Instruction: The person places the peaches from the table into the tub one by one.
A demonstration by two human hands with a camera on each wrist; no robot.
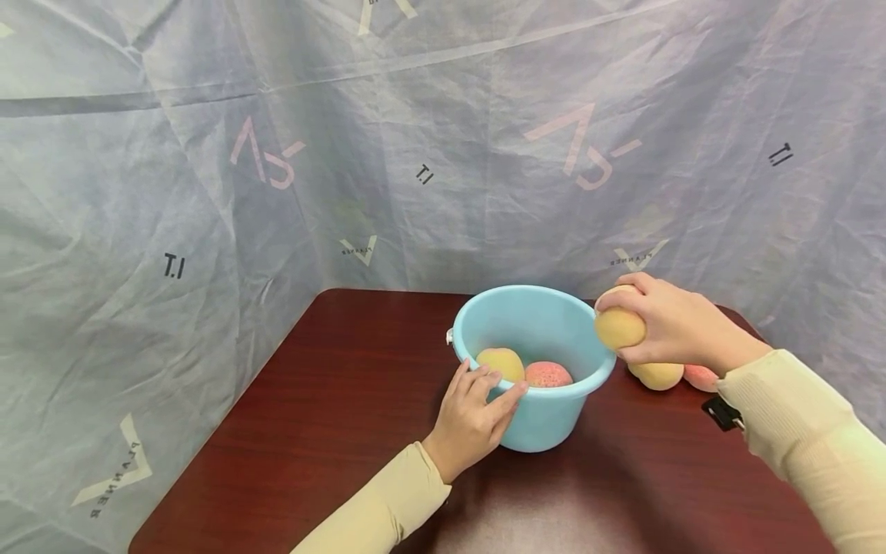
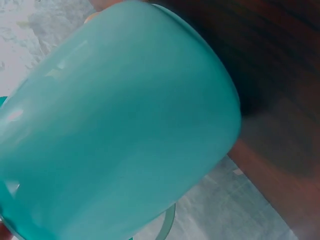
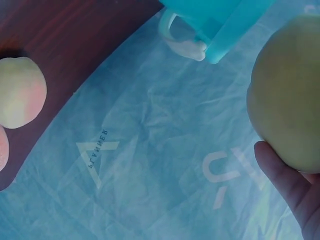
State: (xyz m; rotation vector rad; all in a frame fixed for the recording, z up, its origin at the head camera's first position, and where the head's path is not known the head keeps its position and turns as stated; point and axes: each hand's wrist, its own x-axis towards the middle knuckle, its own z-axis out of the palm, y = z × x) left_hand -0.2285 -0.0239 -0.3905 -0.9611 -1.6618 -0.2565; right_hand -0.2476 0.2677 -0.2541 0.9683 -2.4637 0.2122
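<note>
A light blue bucket point(image 1: 543, 425) stands upright on the table, its side filling much of the left wrist view. My left hand point(image 1: 472, 415) holds its near rim, fingertips over the edge. Inside lie a yellow peach point(image 1: 503, 360) and a reddish, speckled round fruit point(image 1: 550, 375). Just off the bucket's right rim, my right hand point(image 1: 671, 322) grips another yellow peach point(image 1: 618, 326), raised above the table. That peach point(image 3: 290, 95) looks large in the right wrist view, with a fingertip against its lower side.
Beyond the bucket's right side, a yellow peach point(image 1: 657, 376) and a reddish fruit point(image 1: 701, 378) lie on the dark red table point(image 1: 332, 400). A grey printed cloth point(image 1: 415, 154) hangs behind the table and along its left. The bucket's handle point(image 3: 187, 47) hangs at its side.
</note>
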